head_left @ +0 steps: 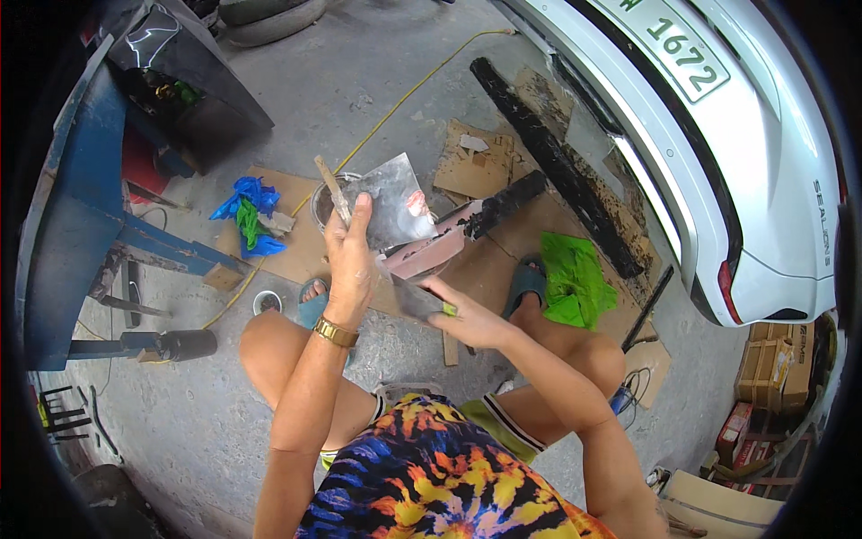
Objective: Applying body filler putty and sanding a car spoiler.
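My left hand (pixel 353 260), a gold watch on its wrist, is closed around the edge of a flat metal plate (pixel 386 193), thumb on top. White and pink putty (pixel 418 216) lies on the plate's right side. Beside the thumb a worn wooden stick (pixel 332 187) points up; whether my fingers hold it is unclear. To the right and nearer, my right hand (pixel 467 319) grips a putty knife (pixel 415 300) with a wide grey blade. Just beyond the blade is a long black strip (pixel 507 204), its near end coated in pinkish filler (pixel 426 254).
A round can (pixel 321 214) stands partly behind the plate. Cardboard (pixel 485 269) covers the floor between my sandalled feet. Nearby lie blue plastic (pixel 256 196), green plastic (pixel 575 278), a small cup (pixel 267 303) and a yellow hose (pixel 395 101). A white car (pixel 669 153) stands at right.
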The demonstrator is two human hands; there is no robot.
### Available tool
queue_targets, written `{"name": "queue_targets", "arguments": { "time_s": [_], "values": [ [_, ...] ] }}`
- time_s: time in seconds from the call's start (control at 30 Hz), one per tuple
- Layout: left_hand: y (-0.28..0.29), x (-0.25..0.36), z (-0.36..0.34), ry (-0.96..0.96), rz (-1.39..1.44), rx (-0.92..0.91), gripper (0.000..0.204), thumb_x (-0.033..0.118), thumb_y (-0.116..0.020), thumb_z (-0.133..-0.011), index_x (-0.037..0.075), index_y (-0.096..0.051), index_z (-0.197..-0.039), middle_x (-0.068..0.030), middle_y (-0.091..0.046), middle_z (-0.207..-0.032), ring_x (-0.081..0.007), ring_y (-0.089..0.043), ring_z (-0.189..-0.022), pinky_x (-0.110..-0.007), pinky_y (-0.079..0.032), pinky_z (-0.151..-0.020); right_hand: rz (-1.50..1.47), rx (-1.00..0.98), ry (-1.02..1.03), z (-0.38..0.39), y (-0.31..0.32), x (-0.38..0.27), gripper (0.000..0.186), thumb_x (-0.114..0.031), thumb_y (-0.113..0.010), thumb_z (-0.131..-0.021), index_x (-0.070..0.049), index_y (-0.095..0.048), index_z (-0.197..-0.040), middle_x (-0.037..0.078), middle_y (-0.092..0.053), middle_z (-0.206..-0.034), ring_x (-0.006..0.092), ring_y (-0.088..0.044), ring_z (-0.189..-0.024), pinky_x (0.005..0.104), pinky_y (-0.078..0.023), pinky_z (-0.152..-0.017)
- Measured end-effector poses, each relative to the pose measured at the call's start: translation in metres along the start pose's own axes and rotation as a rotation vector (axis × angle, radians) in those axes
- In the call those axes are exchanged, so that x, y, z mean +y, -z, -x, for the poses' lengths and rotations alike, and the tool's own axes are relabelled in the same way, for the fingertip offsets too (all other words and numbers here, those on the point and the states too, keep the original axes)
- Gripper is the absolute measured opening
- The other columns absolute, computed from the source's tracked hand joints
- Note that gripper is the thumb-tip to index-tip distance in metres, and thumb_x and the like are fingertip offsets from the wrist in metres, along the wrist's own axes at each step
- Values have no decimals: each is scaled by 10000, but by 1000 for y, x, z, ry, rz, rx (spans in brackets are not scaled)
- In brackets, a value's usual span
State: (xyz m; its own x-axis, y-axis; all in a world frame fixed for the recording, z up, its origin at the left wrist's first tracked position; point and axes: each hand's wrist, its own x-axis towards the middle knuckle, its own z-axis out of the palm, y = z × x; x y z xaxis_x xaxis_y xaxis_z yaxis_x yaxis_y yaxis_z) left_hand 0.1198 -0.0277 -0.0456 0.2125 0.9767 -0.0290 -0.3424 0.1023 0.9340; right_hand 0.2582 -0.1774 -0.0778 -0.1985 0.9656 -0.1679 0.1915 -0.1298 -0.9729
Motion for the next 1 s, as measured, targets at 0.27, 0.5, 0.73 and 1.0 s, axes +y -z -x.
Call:
{"name": "queue_targets", "arguments": {
  "time_s": [0.27, 0.5, 0.73, 1.0],
  "values": [
    [15, -11, 3, 22, -283, -208, 336, 321, -551, -996, 1, -614, -1078, -8, -608, -951, -99, -515, -891, -274, -436, -827, 588, 450, 213, 10, 75, -70, 698, 183, -488, -718, -132, -516, -1340, 139, -499, -1308, 351, -466, -1252, 390, -411, -1033],
    [4, -13, 11, -55, -364, -281, 341, 309, -547, -997, -17, -608, -1079, -26, -621, -962, -110, -523, -911, -272, -439, -837, 1074, 357, 355, -10, 46, -65, 657, 111, -591, -671, -174, -612, -1263, 46, -564, -1259, 279, -496, -1212, 408, -436, -989],
    [20, -1, -10, -34, -241, -75, 335, 312, -577, -982, -9, -609, -1070, -19, -614, -955, -99, -518, -876, -267, -435, -808, 950, 154, 311, 11, 39, -27, 650, 109, -557, -673, -168, -607, -1259, 55, -569, -1257, 296, -502, -1199, 431, -443, -995],
    [16, 13, 19, 88, -94, -146, 308, 286, -586, -981, 12, -600, -1121, 2, -610, -1029, -72, -523, -928, -241, -432, -827, 503, 512, 532, 21, 19, -72, 726, 172, -529, -739, -125, -417, -1392, 188, -374, -1393, 383, -418, -1302, 433, -424, -1048]
  ]
}}
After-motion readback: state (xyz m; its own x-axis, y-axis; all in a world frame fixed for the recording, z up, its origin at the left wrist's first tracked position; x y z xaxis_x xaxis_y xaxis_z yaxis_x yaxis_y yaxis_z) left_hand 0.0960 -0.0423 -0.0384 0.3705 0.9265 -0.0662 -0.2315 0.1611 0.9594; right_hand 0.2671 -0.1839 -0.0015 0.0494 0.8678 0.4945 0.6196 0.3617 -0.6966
